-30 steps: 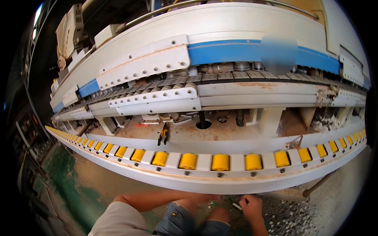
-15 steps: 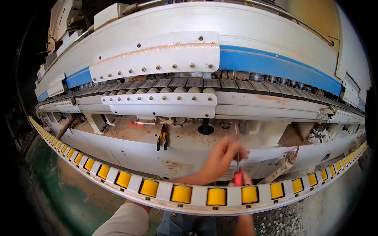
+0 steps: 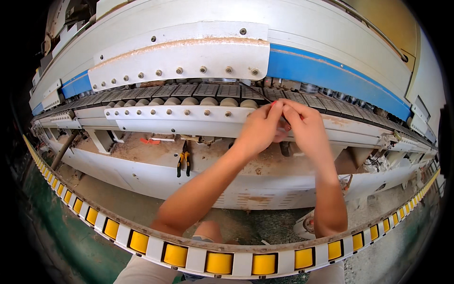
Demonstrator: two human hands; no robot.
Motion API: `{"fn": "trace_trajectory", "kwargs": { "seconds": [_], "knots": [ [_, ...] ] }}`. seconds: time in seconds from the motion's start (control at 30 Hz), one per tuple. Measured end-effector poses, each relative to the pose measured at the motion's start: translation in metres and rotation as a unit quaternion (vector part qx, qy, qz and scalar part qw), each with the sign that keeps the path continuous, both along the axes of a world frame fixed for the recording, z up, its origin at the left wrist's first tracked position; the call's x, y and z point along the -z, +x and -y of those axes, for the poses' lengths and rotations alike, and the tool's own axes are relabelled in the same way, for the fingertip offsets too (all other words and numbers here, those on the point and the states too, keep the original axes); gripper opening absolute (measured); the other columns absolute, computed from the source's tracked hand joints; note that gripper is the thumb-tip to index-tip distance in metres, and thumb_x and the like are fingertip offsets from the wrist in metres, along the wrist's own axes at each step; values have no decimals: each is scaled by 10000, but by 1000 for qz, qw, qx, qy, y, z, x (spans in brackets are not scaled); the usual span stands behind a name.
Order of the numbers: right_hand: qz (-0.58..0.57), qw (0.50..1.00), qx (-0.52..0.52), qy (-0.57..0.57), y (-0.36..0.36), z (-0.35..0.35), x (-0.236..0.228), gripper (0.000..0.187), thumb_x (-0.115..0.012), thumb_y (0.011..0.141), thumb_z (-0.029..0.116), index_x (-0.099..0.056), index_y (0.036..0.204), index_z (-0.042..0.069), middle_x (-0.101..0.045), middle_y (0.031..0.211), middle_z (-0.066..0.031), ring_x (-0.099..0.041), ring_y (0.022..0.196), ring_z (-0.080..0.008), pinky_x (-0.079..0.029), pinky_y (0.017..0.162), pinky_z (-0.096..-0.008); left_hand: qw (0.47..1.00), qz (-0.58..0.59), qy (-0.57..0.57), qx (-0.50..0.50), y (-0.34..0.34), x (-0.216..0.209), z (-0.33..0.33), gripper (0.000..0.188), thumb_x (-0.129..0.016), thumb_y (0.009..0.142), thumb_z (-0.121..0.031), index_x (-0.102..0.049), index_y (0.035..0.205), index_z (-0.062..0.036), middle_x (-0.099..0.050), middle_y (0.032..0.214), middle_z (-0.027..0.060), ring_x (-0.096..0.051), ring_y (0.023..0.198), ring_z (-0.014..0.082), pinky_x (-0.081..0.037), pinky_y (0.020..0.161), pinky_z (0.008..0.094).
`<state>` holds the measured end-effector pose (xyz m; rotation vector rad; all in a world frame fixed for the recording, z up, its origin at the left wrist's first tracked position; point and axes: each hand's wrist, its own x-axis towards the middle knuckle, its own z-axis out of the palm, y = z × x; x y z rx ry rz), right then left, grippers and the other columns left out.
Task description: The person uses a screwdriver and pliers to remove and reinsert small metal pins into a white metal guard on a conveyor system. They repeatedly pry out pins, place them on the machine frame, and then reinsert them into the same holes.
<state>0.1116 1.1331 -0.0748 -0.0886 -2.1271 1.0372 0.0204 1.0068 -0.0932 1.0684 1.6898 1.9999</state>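
Note:
My left hand and my right hand meet at the front edge of a chain conveyor track, both closed with fingertips pressed close together. Between them shows part of a red-handled screwdriver. Its thin dark shaft points up and left over the track's pads, toward the gap under the upper guard. The fingers cover most of the handle. Just left of my hands is a white bracket with a row of rollers and bolts. Pliers with black and yellow handles lie on the dusty ledge below.
A curved rail with yellow rollers crosses in front of me, under my forearms. Above the track sit a bolted white guard plate and a blue strip. Red scraps lie on the ledge.
Both hands have risen from in front of the lower ledge to the conveyor track, carrying the screwdriver. Its shaft has swung from upright to slanting up and left. The view has shifted slightly.

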Motion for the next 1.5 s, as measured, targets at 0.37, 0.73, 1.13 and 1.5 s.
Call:
{"fn": "trace_trajectory", "kwargs": {
  "seconds": [0.37, 0.73, 1.13, 1.5],
  "knots": [
    [-3, 999, -33, -34, -26, -2, -9, 337, -578, 1044, 259, -738, 1033, -37, -575, 679, -4, -507, 648, -80, -424, 601, -276, 740, -609, 44, -281, -48, 2, -10, 588, -790, 743, -120, -601, 1297, -66, -712, 1148, 140, -684, 1098, 325, -520, 1017, 439],
    [50, 997, 37, 50, -24, 11, -11, 301, -545, 971, 220, -719, 957, -26, -653, 696, -154, -588, 625, -224, -488, 658, -372, 698, -592, -36, -400, -55, 11, -35, 164, -674, 826, -181, -695, 857, -21, -748, 899, 190, -745, 894, 322, -569, 892, 402],
    [144, 977, 55, 149, -25, 8, -58, 292, -573, 894, 246, -703, 838, -10, -665, 736, -219, -609, 662, -372, -505, 684, -425, 770, -504, -53, -388, -44, -7, -34, 122, -711, 791, -175, -673, 840, -69, -736, 806, 158, -739, 744, 337, -592, 660, 426],
    [71, 954, 119, 266, -7, 24, -57, 279, -615, 917, 255, -790, 1096, 132, -718, 877, -215, -687, 817, -423, -551, 767, -451, 754, -512, 12, -412, -50, 8, -40, 209, -718, 815, -159, -680, 992, -53, -748, 925, 113, -741, 940, 260, -586, 836, 372]
  ]
}}
